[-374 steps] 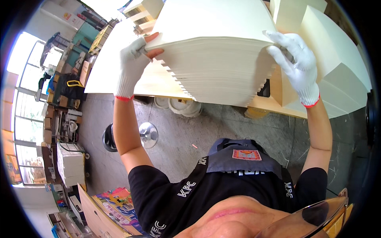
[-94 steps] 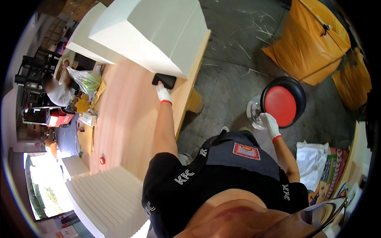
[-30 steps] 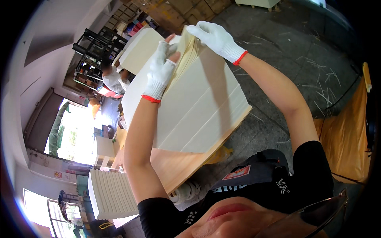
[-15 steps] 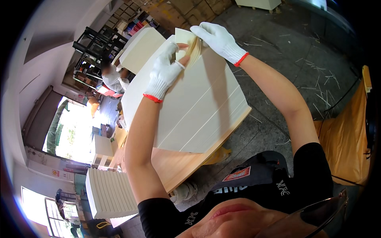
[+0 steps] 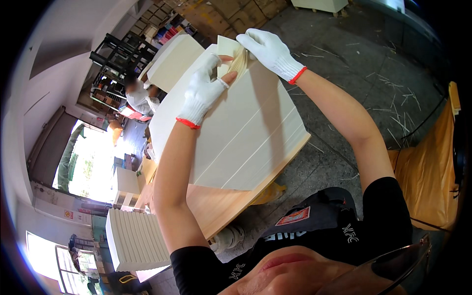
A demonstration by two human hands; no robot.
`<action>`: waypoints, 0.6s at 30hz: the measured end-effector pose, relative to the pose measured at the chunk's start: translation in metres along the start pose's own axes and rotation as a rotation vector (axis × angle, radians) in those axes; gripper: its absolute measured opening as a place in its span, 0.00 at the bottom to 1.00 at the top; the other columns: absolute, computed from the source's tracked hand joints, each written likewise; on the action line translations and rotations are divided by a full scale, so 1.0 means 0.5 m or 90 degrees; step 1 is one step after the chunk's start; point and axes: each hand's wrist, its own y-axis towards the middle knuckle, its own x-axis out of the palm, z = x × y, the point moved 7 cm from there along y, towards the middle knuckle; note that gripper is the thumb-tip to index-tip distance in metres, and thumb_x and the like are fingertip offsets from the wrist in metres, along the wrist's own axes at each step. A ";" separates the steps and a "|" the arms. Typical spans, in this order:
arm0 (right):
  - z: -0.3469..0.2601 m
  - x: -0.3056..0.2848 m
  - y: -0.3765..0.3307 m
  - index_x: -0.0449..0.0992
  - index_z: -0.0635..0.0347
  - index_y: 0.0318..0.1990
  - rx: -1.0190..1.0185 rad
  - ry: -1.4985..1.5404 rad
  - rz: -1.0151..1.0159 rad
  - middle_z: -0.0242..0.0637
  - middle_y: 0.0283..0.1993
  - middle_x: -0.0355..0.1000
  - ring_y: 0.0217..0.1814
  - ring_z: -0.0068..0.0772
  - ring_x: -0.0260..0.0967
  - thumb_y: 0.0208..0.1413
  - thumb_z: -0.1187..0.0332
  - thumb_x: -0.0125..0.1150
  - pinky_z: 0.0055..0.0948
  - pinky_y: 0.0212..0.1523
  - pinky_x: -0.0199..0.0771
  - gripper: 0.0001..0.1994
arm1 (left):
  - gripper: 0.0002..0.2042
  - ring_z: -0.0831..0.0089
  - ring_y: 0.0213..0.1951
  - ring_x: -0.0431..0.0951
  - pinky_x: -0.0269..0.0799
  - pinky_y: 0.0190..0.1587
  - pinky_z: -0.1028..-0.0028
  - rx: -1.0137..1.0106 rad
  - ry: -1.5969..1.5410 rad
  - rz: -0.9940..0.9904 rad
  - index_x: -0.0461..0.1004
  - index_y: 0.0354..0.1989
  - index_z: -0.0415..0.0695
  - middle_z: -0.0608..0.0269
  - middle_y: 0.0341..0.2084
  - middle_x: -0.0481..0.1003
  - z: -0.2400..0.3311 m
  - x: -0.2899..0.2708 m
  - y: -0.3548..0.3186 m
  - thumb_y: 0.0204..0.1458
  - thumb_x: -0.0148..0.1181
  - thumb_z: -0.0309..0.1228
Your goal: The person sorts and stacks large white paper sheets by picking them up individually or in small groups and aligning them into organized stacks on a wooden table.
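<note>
We have the paper stack on the desk, right in front of us, with its near face toward us and pale lines running across it. All handling is at its upper edge.

Right hand: gloved, fingers closed on the corner of the lifted sheets, which bend up in a loose fan. Left hand: bare thumb and forefinger tips a narrow gap apart, thumb at the fan; we can't tell if it grips anything.

Status, our read: a thin batch is raised and fanned at the corner but not clear of the stack. We can't count the sheets. The bulk below lies flat and looks undisturbed, so most of it is left. The stepped stack at lower left sits in offset bundles, so we'd call that one already divided. The far pile beyond our left hand has square sides, no offsets that we can see.

Around us: pale strips on the floor, orange bag at right, co-worker well apart at upper left.
</note>
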 end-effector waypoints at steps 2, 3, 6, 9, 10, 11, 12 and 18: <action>0.005 0.001 -0.001 0.66 0.62 0.28 0.010 0.007 0.001 0.39 0.22 0.61 0.25 0.38 0.57 0.62 0.44 0.50 0.39 0.32 0.60 0.26 | 0.20 0.79 0.31 0.65 0.64 0.37 0.76 -0.004 0.010 -0.009 0.74 0.53 0.44 0.71 0.27 0.66 -0.005 0.003 0.002 0.54 0.66 0.36; 0.008 0.000 -0.002 0.66 0.62 0.27 0.008 0.006 0.003 0.39 0.22 0.61 0.25 0.38 0.57 0.62 0.44 0.50 0.39 0.32 0.60 0.26 | 0.20 0.79 0.31 0.65 0.64 0.37 0.76 -0.006 0.015 -0.014 0.74 0.54 0.44 0.71 0.27 0.65 -0.007 0.005 0.003 0.54 0.66 0.36; 0.008 -0.002 -0.003 0.65 0.62 0.26 0.006 0.006 0.003 0.39 0.21 0.60 0.25 0.38 0.57 0.62 0.43 0.50 0.39 0.31 0.60 0.27 | 0.19 0.77 0.35 0.66 0.65 0.42 0.75 -0.050 -0.030 -0.038 0.73 0.55 0.44 0.69 0.29 0.66 -0.017 0.009 0.003 0.56 0.60 0.35; -0.001 -0.001 -0.001 0.65 0.62 0.25 0.005 -0.012 -0.011 0.39 0.21 0.60 0.25 0.38 0.57 0.61 0.43 0.51 0.39 0.31 0.60 0.28 | 0.17 0.72 0.38 0.72 0.69 0.46 0.71 0.072 -0.049 0.107 0.75 0.55 0.46 0.64 0.37 0.74 -0.016 -0.015 0.005 0.56 0.55 0.26; 0.003 0.000 0.005 0.65 0.62 0.25 0.003 -0.031 -0.012 0.39 0.21 0.60 0.25 0.38 0.57 0.61 0.43 0.51 0.39 0.31 0.60 0.28 | 0.17 0.72 0.40 0.72 0.67 0.48 0.72 0.097 -0.053 0.104 0.75 0.55 0.45 0.63 0.36 0.73 -0.016 -0.012 0.009 0.56 0.52 0.28; 0.004 0.002 0.008 0.65 0.62 0.25 0.000 -0.050 -0.014 0.39 0.21 0.60 0.25 0.38 0.57 0.61 0.43 0.51 0.39 0.31 0.60 0.28 | 0.18 0.73 0.42 0.71 0.65 0.50 0.72 0.122 -0.057 0.102 0.74 0.55 0.44 0.62 0.36 0.73 -0.014 -0.008 0.012 0.56 0.49 0.30; 0.004 0.004 0.008 0.65 0.62 0.25 0.000 -0.035 -0.013 0.39 0.21 0.60 0.25 0.38 0.57 0.61 0.43 0.51 0.39 0.31 0.60 0.28 | 0.19 0.73 0.44 0.70 0.64 0.52 0.73 0.146 -0.060 0.100 0.74 0.55 0.44 0.62 0.36 0.73 -0.010 -0.007 0.012 0.57 0.46 0.32; 0.003 -0.004 -0.003 0.65 0.62 0.26 0.013 -0.010 0.008 0.39 0.21 0.60 0.24 0.37 0.57 0.61 0.45 0.52 0.39 0.30 0.60 0.26 | 0.15 0.72 0.45 0.73 0.67 0.51 0.71 0.015 0.110 0.022 0.76 0.48 0.42 0.61 0.38 0.76 0.008 0.006 0.006 0.55 0.62 0.37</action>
